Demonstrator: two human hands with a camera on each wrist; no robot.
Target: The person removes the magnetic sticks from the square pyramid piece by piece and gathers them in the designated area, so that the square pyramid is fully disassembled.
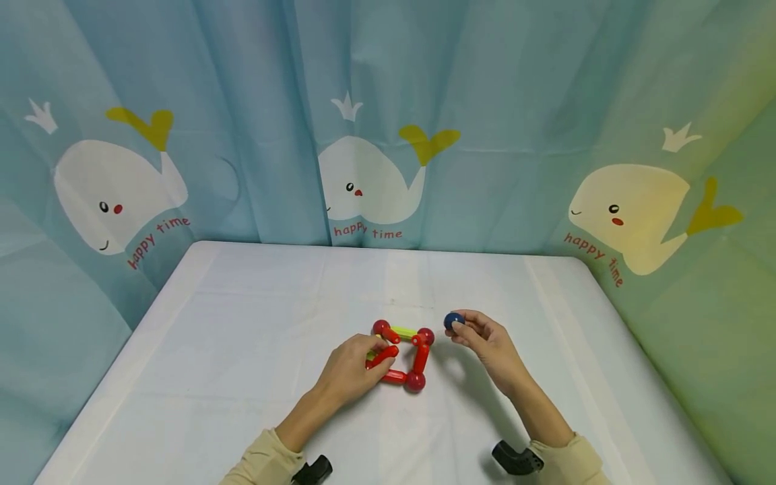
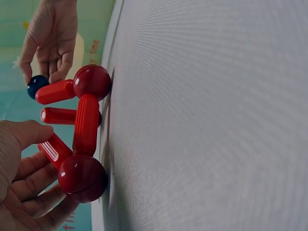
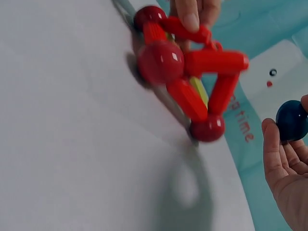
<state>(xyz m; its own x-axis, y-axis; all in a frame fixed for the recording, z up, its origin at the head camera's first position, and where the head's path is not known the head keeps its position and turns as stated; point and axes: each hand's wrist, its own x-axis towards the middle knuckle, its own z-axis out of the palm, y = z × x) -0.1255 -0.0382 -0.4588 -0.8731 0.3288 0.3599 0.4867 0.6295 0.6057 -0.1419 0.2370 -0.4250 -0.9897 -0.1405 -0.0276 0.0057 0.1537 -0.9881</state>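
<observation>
A frame of red rods (image 1: pixel 421 358), yellow-green rods (image 1: pixel 403 333) and dark red balls (image 1: pixel 415 382) rests on the table. Several red rods (image 2: pixel 58 116) rise from its balls with free ends. At the frame's left side my left hand (image 1: pixel 353 367) pinches one upright red rod (image 2: pixel 56 150) between thumb and fingers; that hand covers the near-left corner in the head view. Just right of the frame, my right hand (image 1: pixel 494 347) holds a dark blue ball (image 1: pixel 453 320) at its fingertips. The ball is above the table, apart from the rods in the right wrist view.
The white-covered table (image 1: pixel 242 323) extends around the frame on all sides. Behind it and at the sides hangs a blue-green curtain (image 1: pixel 267 135) with printed whales. A dark device (image 1: pixel 517 459) sits at the right wrist, another (image 1: pixel 313 469) at the left.
</observation>
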